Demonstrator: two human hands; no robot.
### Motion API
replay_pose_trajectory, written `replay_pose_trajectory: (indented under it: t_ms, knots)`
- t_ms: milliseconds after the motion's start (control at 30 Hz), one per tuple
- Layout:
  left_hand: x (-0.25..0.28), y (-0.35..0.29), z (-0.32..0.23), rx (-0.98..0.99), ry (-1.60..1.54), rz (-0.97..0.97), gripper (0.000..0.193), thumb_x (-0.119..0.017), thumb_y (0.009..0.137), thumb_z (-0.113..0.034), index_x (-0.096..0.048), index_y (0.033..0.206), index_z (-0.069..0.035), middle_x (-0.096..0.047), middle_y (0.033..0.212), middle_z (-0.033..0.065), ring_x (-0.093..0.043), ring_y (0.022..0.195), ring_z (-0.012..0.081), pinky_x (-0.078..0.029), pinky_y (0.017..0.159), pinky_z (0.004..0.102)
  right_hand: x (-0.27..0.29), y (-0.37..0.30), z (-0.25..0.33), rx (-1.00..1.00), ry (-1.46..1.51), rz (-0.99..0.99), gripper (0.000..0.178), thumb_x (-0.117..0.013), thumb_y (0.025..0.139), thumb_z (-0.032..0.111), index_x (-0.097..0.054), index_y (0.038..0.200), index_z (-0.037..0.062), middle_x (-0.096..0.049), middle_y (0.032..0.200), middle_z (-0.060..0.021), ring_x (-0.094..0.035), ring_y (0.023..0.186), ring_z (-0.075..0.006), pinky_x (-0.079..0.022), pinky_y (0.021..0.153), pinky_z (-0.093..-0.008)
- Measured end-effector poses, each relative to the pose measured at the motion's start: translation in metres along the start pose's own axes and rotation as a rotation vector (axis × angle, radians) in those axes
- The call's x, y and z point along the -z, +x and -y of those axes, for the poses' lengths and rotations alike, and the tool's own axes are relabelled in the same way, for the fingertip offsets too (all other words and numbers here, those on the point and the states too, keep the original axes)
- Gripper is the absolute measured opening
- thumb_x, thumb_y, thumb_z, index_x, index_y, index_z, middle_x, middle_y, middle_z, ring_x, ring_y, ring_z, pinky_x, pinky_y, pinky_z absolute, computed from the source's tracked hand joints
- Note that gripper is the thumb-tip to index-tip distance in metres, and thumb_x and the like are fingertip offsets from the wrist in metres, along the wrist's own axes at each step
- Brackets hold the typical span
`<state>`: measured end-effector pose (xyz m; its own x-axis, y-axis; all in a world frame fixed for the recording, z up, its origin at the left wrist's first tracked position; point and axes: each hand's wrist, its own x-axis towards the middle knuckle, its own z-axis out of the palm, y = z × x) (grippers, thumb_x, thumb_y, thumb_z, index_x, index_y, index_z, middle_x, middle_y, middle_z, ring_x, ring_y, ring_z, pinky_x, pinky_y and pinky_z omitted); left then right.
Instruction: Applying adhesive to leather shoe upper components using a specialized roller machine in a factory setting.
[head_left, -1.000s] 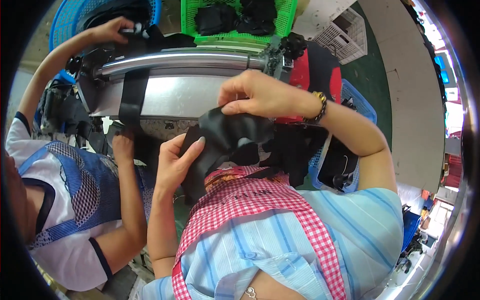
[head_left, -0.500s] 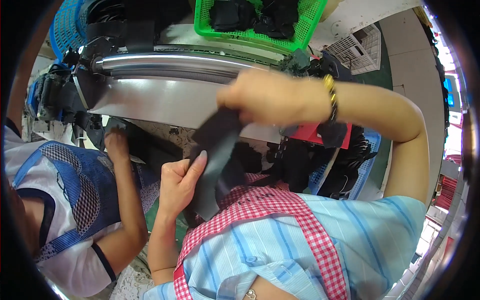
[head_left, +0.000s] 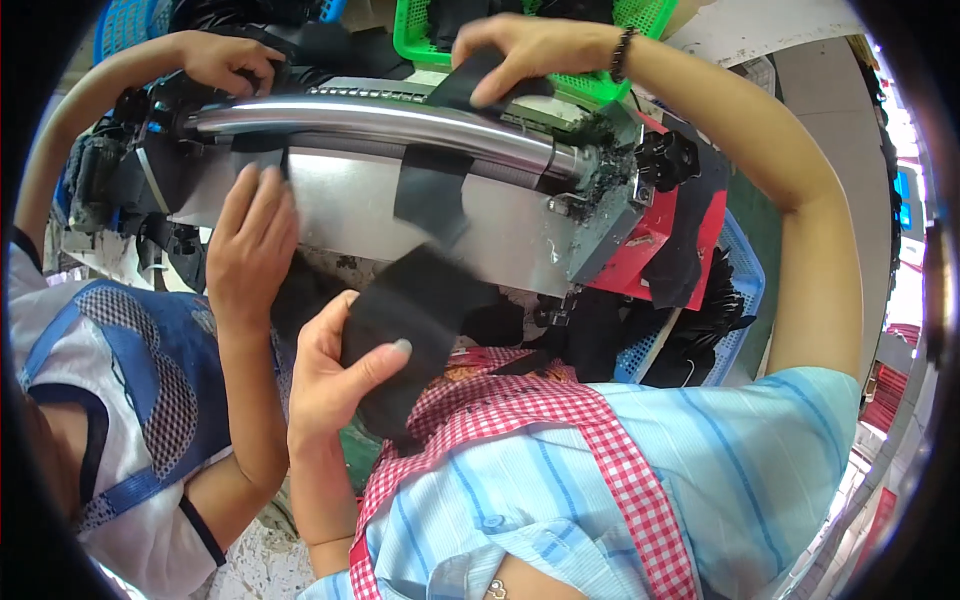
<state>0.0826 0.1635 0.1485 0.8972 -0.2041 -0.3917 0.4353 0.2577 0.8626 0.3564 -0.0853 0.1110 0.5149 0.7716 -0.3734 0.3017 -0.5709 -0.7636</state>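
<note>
My left hand (head_left: 335, 375) grips a stack of black fabric pieces (head_left: 410, 310) just above my checked apron. My right hand (head_left: 520, 50) is stretched out to the top of a metal machine (head_left: 500, 235) and presses one black fabric strip (head_left: 440, 170) over its shiny roller (head_left: 370, 122). The strip hangs down the machine's steel front plate.
A co-worker on my left has one hand (head_left: 250, 245) on the steel plate and the other hand (head_left: 225, 60) at the roller's far end. A green basket (head_left: 600, 90) of black pieces stands behind the machine. A blue basket (head_left: 735, 300) of black pieces stands at the right.
My right hand has gone from the black pieces at my chest up to the roller, carrying one strip there. My left hand has stayed low with the stack.
</note>
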Motion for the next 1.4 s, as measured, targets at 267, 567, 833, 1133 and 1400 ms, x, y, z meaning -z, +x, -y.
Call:
replay_pose_trajectory:
  t_ms: [267,567,833,1133,1400]
  knots:
    - [-0.016,0.011,0.005,-0.364,0.535,0.046,0.015,-0.061,0.087,-0.007,-0.063,0.099,0.001,-0.063,0.069,0.0102,-0.053,0.064,0.0034,-0.044,0.06,0.0201,-0.005,-0.052,0.1,0.296,-0.652,-0.369,0.035,-0.067,0.076,0.015,-0.057,0.108,0.0035,-0.06,0.092,-0.0123,-0.058,0.086,-0.0243,-0.047,0.075,-0.0311]
    - [-0.011,0.004,-0.001,-0.204,0.665,0.186,0.017,-0.062,0.088,-0.013,-0.064,0.096,0.002,-0.057,0.062,0.0022,-0.046,0.06,0.0025,-0.041,0.054,0.0222,-0.08,-0.091,0.133,0.074,0.164,0.402,0.044,-0.075,0.074,0.038,-0.063,0.081,-0.0031,-0.059,0.065,-0.004,-0.056,0.064,-0.0106,-0.045,0.06,-0.0266]
    - [0.005,0.003,0.005,-0.217,0.307,-0.023,0.009,-0.063,0.087,-0.007,-0.065,0.088,0.001,-0.061,0.078,-0.0043,-0.051,0.071,0.0021,-0.042,0.062,0.018,-0.075,-0.072,0.125,0.313,-0.13,0.066,0.04,-0.066,0.08,0.033,-0.056,0.065,-0.0035,-0.045,0.05,-0.0104,-0.05,0.05,-0.0197,-0.036,0.049,-0.0353]
    - [0.002,-0.009,0.009,0.061,0.207,-0.068,0.02,-0.063,0.089,-0.017,-0.065,0.08,0.0,-0.058,0.069,-0.0056,-0.049,0.064,0.0006,-0.04,0.055,0.0174,-0.069,-0.063,0.136,0.575,-0.569,-0.226,0.036,-0.066,0.08,0.032,-0.061,0.07,-0.0026,-0.058,0.068,-0.0177,-0.058,0.068,-0.0348,-0.046,0.061,-0.0424]
    - [0.009,-0.004,0.019,-0.026,0.193,-0.099,0.026,-0.065,0.088,-0.022,-0.065,0.073,-0.002,-0.057,0.065,-0.0068,-0.047,0.058,0.0007,-0.038,0.05,0.0184,-0.066,-0.061,0.124,0.753,-0.871,-0.306,0.019,-0.064,0.079,0.016,-0.058,0.066,0.003,-0.054,0.077,-0.0071,-0.062,0.075,-0.022,-0.051,0.063,-0.032]
